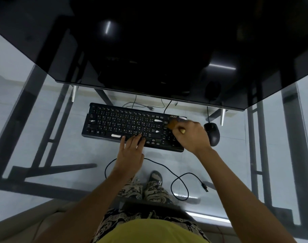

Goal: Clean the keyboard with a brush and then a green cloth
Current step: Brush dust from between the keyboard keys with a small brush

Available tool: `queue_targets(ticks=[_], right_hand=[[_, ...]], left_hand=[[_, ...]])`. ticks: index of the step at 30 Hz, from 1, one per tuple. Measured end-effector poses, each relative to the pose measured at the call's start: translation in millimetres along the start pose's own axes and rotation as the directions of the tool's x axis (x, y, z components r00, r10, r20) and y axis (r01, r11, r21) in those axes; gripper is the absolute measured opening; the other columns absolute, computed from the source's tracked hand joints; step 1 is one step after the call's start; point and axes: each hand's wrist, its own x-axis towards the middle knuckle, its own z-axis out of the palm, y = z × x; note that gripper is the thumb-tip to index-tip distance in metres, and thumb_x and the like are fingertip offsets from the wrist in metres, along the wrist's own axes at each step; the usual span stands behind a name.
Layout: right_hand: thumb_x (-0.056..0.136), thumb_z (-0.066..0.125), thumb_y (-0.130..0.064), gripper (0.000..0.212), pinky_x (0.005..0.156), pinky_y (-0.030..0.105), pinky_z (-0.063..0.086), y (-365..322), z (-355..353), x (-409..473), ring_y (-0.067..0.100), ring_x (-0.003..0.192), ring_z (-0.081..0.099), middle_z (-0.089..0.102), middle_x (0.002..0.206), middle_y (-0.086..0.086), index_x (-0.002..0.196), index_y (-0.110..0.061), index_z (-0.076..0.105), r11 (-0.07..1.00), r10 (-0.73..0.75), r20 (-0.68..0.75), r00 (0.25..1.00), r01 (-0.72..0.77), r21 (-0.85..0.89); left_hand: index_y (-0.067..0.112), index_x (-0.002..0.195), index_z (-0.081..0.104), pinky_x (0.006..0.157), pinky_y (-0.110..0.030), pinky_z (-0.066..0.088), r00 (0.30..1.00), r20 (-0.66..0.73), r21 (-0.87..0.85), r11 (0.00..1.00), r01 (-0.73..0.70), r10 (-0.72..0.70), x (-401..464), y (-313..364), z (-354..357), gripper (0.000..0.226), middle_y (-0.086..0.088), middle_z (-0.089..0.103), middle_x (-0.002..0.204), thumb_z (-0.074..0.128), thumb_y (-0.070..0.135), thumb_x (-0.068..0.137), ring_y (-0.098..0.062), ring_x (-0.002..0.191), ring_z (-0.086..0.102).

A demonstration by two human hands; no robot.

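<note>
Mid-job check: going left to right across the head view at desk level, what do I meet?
Keyboard → left hand resting on its front keys → brush over the keyboard's right end → right hand gripping the brush → black mouse.

The flat rectangular plastic keyboard [132,127] is black with pale key lettering and a few white glare streaks, and the rounded plastic mouse [212,134] to its right is black too, as is the thin cable [176,178] looping on the near side. The brush [174,124] over the keyboard's right end shows blurred brown bristles and a yellow handle tip (its shape is too smeared to tell more). The transparent glass tabletop [44,146] reads pale grey-blue over black metal frame bars, the far raised shelf [149,50] is glossy black, and nearest the camera are a yellow-green shirt [149,232] and trousers [149,192] patterned in black and beige.
</note>
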Motion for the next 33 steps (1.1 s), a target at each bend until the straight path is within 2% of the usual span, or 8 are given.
queue_targets(ticks=[5,10,15,19,23,28,31,33], right_hand=[[0.086,0.051,-0.024,0.021,0.061,0.027,0.047,8,-5,-20,0.018,0.073,0.061,0.066,0.085,0.001,0.085,-0.018,0.071,0.988,-0.061,-0.176,0.983,0.085,0.128],[0.081,0.051,-0.028,0.021,0.054,0.027,0.042,23,6,-36,0.023,0.067,0.059,0.062,0.072,-0.003,0.068,-0.019,0.065,0.999,0.006,0.057,0.998,-0.008,0.04],[0.087,0.052,-0.022,0.02,0.062,0.03,0.05,28,10,-62,0.018,0.072,0.061,0.062,0.088,0.001,0.09,-0.018,0.071,0.988,-0.05,-0.064,0.997,0.059,0.146],[0.085,0.057,-0.013,0.02,0.064,0.032,0.047,27,8,-75,0.017,0.068,0.059,0.066,0.078,-0.005,0.074,-0.02,0.072,0.958,0.012,0.183,0.983,-0.064,0.28],[0.09,0.057,-0.009,0.02,0.069,0.027,0.051,31,11,-82,0.013,0.08,0.062,0.068,0.094,-0.006,0.089,-0.021,0.073,0.88,-0.018,0.074,0.997,-0.019,0.474],[0.089,0.049,-0.017,0.025,0.065,0.027,0.046,48,13,-80,0.024,0.075,0.063,0.065,0.098,0.005,0.1,-0.016,0.071,0.978,0.142,-0.316,0.938,-0.084,0.191],[0.088,0.056,-0.012,0.02,0.071,0.018,0.046,29,20,-84,0.008,0.079,0.062,0.066,0.095,-0.003,0.095,-0.019,0.073,0.929,-0.067,-0.06,0.996,0.084,0.36],[0.089,0.058,-0.01,0.021,0.071,0.019,0.047,30,24,-82,0.007,0.081,0.062,0.069,0.098,-0.004,0.094,-0.023,0.073,0.92,-0.001,0.039,0.999,-0.014,0.391]], left_hand=[[0.005,0.122,0.061,0.102,-0.059,0.041,1.0,0.004,-0.03,0.999,0.015,-0.015,-6,8,1,0.054,-0.017,0.059,0.125,0.073,0.017,0.071,-0.032,0.111,0.06],[0.006,0.126,0.058,0.103,-0.059,0.04,0.999,0.02,-0.04,0.999,0.035,-0.034,-5,9,0,0.054,-0.017,0.057,0.127,0.07,0.018,0.074,-0.032,0.115,0.057],[0.006,0.13,0.054,0.106,-0.058,0.037,0.999,0.05,-0.018,1.0,0.017,-0.017,-9,9,0,0.056,-0.017,0.054,0.132,0.066,0.021,0.078,-0.032,0.119,0.054],[0.006,0.132,0.053,0.106,-0.057,0.037,0.998,0.062,-0.01,1.0,0.015,-0.014,-12,9,0,0.058,-0.017,0.052,0.135,0.068,0.021,0.078,-0.033,0.121,0.053],[0.004,0.137,0.047,0.105,-0.057,0.038,0.997,0.08,0.001,1.0,-0.001,0.001,-16,9,2,0.063,-0.018,0.047,0.141,0.063,0.024,0.08,-0.034,0.125,0.049],[0.003,0.14,0.042,0.105,-0.057,0.038,0.995,0.095,-0.007,1.0,-0.007,0.007,-19,8,6,0.068,-0.019,0.044,0.144,0.065,0.024,0.08,-0.035,0.129,0.046],[0.003,0.142,0.039,0.106,-0.056,0.037,0.993,0.115,0.007,1.0,-0.026,0.025,-18,8,6,0.07,-0.019,0.041,0.146,0.063,0.025,0.081,-0.035,0.132,0.043],[0.003,0.143,0.038,0.106,-0.057,0.037,0.992,0.127,0.008,1.0,-0.019,0.018,-19,7,6,0.071,-0.019,0.04,0.147,0.064,0.025,0.08,-0.035,0.133,0.042]])
